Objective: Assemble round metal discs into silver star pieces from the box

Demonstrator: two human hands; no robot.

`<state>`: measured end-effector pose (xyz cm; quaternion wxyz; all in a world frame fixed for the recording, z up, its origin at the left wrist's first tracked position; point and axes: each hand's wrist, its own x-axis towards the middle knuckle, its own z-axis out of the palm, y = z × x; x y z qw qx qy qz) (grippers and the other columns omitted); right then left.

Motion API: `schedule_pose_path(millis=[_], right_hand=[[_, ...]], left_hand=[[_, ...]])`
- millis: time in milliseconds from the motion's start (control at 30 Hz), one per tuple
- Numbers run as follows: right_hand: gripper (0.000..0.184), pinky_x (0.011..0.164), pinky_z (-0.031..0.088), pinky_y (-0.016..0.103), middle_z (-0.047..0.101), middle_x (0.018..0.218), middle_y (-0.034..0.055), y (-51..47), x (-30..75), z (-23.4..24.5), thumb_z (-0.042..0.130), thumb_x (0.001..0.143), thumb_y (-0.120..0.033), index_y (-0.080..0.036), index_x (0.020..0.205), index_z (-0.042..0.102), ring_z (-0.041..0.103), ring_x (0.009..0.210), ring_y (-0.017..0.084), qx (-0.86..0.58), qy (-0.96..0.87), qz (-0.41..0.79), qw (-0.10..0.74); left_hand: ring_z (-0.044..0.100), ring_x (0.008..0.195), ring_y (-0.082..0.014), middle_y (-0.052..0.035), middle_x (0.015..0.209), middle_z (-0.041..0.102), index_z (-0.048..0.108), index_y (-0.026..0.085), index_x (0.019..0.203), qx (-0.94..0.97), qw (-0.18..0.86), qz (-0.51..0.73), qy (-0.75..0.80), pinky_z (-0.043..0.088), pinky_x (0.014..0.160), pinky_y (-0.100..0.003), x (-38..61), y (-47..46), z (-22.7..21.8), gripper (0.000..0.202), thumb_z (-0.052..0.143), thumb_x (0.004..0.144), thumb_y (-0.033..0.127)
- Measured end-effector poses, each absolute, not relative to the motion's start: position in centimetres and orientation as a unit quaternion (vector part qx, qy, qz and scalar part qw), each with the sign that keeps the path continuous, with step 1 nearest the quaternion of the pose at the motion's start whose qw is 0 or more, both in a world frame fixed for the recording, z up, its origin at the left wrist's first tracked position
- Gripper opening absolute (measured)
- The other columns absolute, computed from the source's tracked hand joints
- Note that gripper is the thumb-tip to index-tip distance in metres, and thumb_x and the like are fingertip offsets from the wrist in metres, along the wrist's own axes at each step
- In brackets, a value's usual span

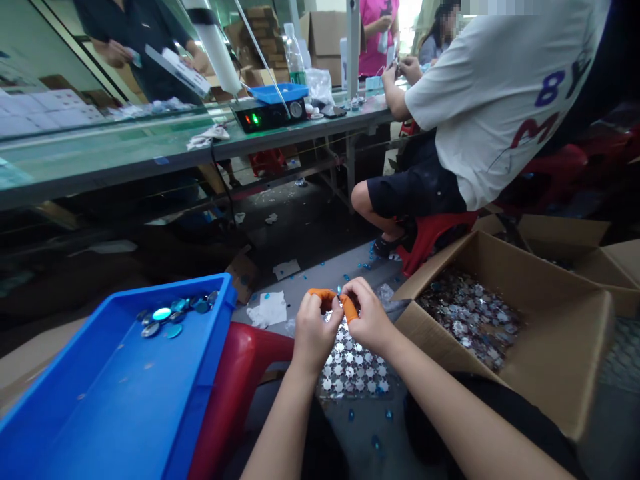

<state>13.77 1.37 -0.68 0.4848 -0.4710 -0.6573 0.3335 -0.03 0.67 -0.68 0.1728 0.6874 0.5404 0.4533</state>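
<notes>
My left hand (313, 330) and my right hand (369, 317) meet in front of me, each with an orange rubber cot on a fingertip. Both pinch the top edge of a shiny sheet of small round silvery pieces (353, 370) that hangs down between my knees. A blue plastic tray (105, 400) at my left holds several round blue and silver discs (173, 312) in its far corner. An open cardboard box (560, 360) at my right is filled with silvery pieces (467, 317).
A red plastic stool (235, 387) stands under the blue tray. A person in a white shirt (500, 87) sits on a red stool at a long green workbench (150, 143) with a small machine (267, 113). Scraps and blue discs litter the floor (300, 273).
</notes>
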Motion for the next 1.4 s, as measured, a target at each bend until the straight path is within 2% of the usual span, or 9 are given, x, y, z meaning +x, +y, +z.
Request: schedule_pose_path(millis=[267, 400, 600, 900, 1033, 1200, 1400], right_hand=[[0.003, 0.064, 0.045, 0.027, 0.053, 0.092, 0.0057, 1.4, 13.5, -1.1, 0.057, 0.088, -0.021, -0.019, 0.088, 0.055, 0.054, 0.077, 0.017, -0.465, -0.627, 0.367, 0.506], [0.011, 0.06, 0.043, 0.025, 0.055, 0.089, 0.0042, 1.7, 13.4, -1.5, 0.061, 0.087, -0.029, -0.018, 0.088, 0.057, 0.053, 0.071, 0.014, -0.465, -0.565, 0.421, 0.536], [0.029, 0.056, 0.043, 0.024, 0.061, 0.085, 0.004, 2.3, 13.2, -2.0, 0.073, 0.08, -0.042, -0.017, 0.089, 0.062, 0.052, 0.064, 0.012, -0.457, -0.459, 0.505, 0.57], [0.029, 0.056, 0.045, 0.024, 0.062, 0.089, 0.0055, 2.0, 12.7, -2.1, 0.075, 0.077, -0.043, -0.016, 0.083, 0.068, 0.052, 0.065, 0.012, -0.464, -0.462, 0.472, 0.591], [0.034, 0.058, 0.046, 0.025, 0.064, 0.085, 0.0057, 2.0, 12.4, -2.3, 0.081, 0.07, -0.045, -0.016, 0.081, 0.068, 0.055, 0.065, 0.013, -0.471, -0.42, 0.508, 0.587], [0.037, 0.06, 0.047, 0.026, 0.067, 0.077, 0.0053, 2.0, 12.1, -2.1, 0.084, 0.065, -0.045, -0.016, 0.082, 0.069, 0.059, 0.069, 0.016, -0.467, -0.358, 0.562, 0.582], [0.043, 0.051, 0.037, 0.023, 0.063, 0.066, 0.0008, 2.2, 12.4, -1.6, 0.087, 0.057, -0.047, -0.015, 0.08, 0.069, 0.049, 0.056, 0.011, -0.475, -0.327, 0.599, 0.555]], left_hand=[[0.055, 0.076, -0.0168, -0.0039, 0.085, 0.059, 0.063, 0.017, 0.09, 0.681, 0.176, 0.462, 0.54, 0.046, 0.072, -0.028, 0.0, 0.9, -0.6, 0.006, 0.059, 0.091, 0.021], [0.055, 0.076, -0.016, -0.0025, 0.083, 0.062, 0.068, 0.019, 0.092, 0.673, 0.2, 0.486, 0.521, 0.045, 0.072, -0.028, -0.1, 0.8, -0.2, 0.009, 0.061, 0.093, 0.024], [0.059, 0.077, -0.017, -0.0038, 0.089, 0.067, 0.074, 0.022, 0.105, 0.645, 0.229, 0.5, 0.531, 0.048, 0.072, -0.03, 0.2, 0.3, 0.0, 0.018, 0.066, 0.091, 0.03], [0.061, 0.072, -0.0171, -0.0042, 0.084, 0.07, 0.076, 0.02, 0.093, 0.572, 0.262, 0.533, 0.566, 0.05, 0.068, -0.029, 1.0, 0.2, -0.3, 0.015, 0.07, 0.085, 0.031], [0.059, 0.068, -0.0163, -0.0032, 0.078, 0.068, 0.074, 0.018, 0.086, 0.569, 0.24, 0.529, 0.582, 0.048, 0.066, -0.029, 1.1, 0.4, -0.5, 0.011, 0.071, 0.082, 0.028], [0.058, 0.071, -0.0163, -0.0027, 0.079, 0.066, 0.073, 0.018, 0.089, 0.609, 0.197, 0.509, 0.575, 0.048, 0.068, -0.029, 0.6, 0.5, -0.4, 0.01, 0.068, 0.084, 0.024], [0.058, 0.072, -0.0169, -0.0022, 0.078, 0.063, 0.073, 0.019, 0.089, 0.653, 0.147, 0.486, 0.562, 0.048, 0.07, -0.03, -0.6, 1.0, -0.5, 0.009, 0.066, 0.086, 0.023]])
